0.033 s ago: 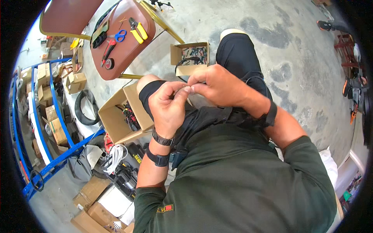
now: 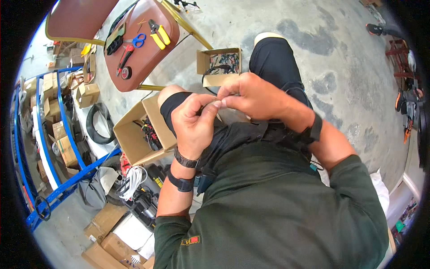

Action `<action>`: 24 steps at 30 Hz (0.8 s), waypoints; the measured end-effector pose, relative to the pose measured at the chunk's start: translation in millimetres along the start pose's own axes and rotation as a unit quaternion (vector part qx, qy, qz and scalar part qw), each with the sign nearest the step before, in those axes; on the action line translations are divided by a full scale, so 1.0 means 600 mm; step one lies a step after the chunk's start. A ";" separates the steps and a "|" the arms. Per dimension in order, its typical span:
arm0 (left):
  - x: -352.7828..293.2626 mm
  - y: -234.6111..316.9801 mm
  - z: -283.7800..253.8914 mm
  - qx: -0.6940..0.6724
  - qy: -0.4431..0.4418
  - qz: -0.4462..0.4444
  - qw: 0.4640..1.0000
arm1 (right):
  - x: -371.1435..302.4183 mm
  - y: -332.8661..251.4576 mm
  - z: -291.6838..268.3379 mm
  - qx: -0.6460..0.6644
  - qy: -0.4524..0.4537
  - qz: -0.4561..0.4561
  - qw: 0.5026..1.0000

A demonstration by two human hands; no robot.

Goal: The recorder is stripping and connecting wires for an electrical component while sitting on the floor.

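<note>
My left hand (image 2: 193, 120) and my right hand (image 2: 253, 99) meet above my lap, both closed in a pinch with their fingertips touching. A thin black cable (image 2: 204, 81) curves past the small box and runs up to these fingertips. Its end between them is mostly hidden and too small to make out clearly. More dark cord (image 2: 292, 86) lies over my right thigh. Ahead on the left, a brown chair seat (image 2: 150, 58) carries yellow-handled wire strippers (image 2: 159, 36), blue-handled scissors (image 2: 139, 41), a red and black tool (image 2: 126, 59) and a roll of black tape (image 2: 126, 72).
A small open carton (image 2: 219, 78) of mixed parts stands on the floor ahead. By my left knee is a larger carton (image 2: 132, 139) with cables inside. Blue shelving (image 2: 58, 188) with boxes lines the left, near a coil of white cable (image 2: 133, 183). Another person's shoe (image 2: 374, 29) shows far right.
My right hand and wrist have shifted slightly, and the cord over my right thigh sits a little differently. Both hands keep their pinch at nearly the same place.
</note>
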State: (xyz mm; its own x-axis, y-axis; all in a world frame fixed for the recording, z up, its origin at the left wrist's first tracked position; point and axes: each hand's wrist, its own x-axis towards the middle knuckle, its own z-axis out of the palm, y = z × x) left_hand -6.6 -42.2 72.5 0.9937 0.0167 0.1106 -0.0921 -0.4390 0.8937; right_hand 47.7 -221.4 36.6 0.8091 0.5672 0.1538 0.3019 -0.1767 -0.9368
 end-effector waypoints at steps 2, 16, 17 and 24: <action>0.008 0.008 -0.012 0.070 -0.102 0.125 0.984 | 0.005 0.004 -0.029 0.110 -0.175 0.033 0.978; -0.004 0.006 -0.030 -0.027 -0.137 0.037 0.989 | 0.008 0.006 -0.062 0.219 -0.139 0.099 0.961; -0.005 0.005 -0.030 -0.045 -0.128 -0.021 0.991 | 0.005 0.003 -0.064 0.187 -0.106 0.104 0.971; 0.015 0.005 -0.024 -0.100 -0.076 -0.170 0.978 | -0.010 -0.033 -0.021 -0.118 0.065 -0.127 0.983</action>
State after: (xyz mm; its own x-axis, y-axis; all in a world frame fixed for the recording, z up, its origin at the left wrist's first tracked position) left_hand 1.3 -30.5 82.1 0.9658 -0.0096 -0.2591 0.2487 -0.2472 0.9365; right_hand 43.3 -231.4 58.4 0.7457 0.5120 0.4264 0.5984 -0.2333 -0.7665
